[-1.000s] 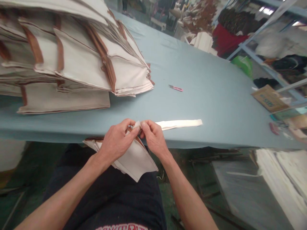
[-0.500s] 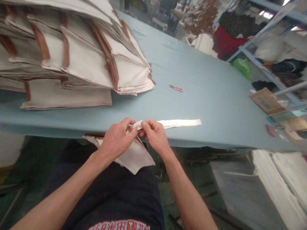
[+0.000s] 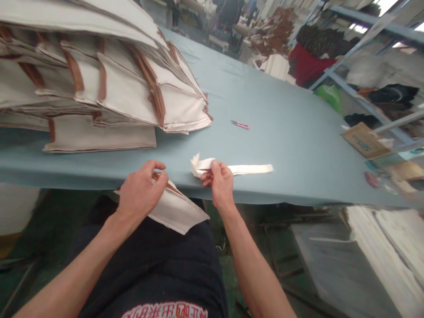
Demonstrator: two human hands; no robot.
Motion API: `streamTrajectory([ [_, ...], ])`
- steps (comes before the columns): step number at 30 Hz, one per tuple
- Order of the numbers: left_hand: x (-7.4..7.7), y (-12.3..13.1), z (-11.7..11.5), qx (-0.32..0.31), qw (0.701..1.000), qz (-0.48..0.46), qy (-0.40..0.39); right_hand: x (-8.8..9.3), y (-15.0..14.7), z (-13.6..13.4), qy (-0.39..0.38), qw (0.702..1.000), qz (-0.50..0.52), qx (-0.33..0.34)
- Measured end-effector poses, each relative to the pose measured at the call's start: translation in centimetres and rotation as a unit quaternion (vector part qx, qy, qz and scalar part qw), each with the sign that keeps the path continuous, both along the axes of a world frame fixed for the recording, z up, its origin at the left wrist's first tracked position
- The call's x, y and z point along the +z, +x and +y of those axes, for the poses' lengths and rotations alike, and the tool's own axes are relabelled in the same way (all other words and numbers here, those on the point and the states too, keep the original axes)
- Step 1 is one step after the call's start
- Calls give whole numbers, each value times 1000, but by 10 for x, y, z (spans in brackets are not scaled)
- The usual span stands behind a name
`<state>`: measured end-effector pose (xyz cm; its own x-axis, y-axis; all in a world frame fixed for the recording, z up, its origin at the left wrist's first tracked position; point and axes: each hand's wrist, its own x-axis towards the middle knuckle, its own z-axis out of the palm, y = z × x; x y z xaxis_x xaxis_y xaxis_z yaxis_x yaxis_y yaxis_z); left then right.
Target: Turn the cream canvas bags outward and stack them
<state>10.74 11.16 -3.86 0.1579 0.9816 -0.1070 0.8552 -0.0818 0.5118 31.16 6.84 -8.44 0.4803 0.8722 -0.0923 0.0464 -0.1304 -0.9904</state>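
Left hand (image 3: 141, 190): fingers curled over the piece (image 3: 180, 212), thumb and index tips slightly apart; rest of grip hidden.
Right hand (image 3: 221, 181): thumb and fingers pinching the strip (image 3: 206, 164).
Strip: near front edge of the counter (image 3: 298, 154), frayed end loose toward the left hand. White band (image 3: 253, 169) lay on the right; couldn't tell if same length.
Piece: hung in front of the counter, over the lap (image 3: 159, 265). No join to the strip visible; looked mid-job.
Stack (image 3: 126, 88): similar brown-edged pieces on the counter; finished or waiting, couldn't tell.
Snips (image 3: 240, 125): lay on the counter, in neither hand.
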Motion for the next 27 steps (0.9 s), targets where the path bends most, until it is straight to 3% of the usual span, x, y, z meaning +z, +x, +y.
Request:
streamTrajectory([
  [3,1,-7,-20,-28,999,11,11,1,-11,-6,-1,999,-49,13],
  [8,-4,8,-58,-143,988,51,-24,7,-25,-11,-23,991,-126,25],
  [15,-13,27,-47,-186,972,140,-38,13,-20,-9,-20,994,-104,21],
  [19,-18,26,-40,-193,966,169,-35,23,22,1,13,999,-37,-32],
  [27,-27,21,-36,-198,960,199,-22,45,155,10,36,976,68,-204],
])
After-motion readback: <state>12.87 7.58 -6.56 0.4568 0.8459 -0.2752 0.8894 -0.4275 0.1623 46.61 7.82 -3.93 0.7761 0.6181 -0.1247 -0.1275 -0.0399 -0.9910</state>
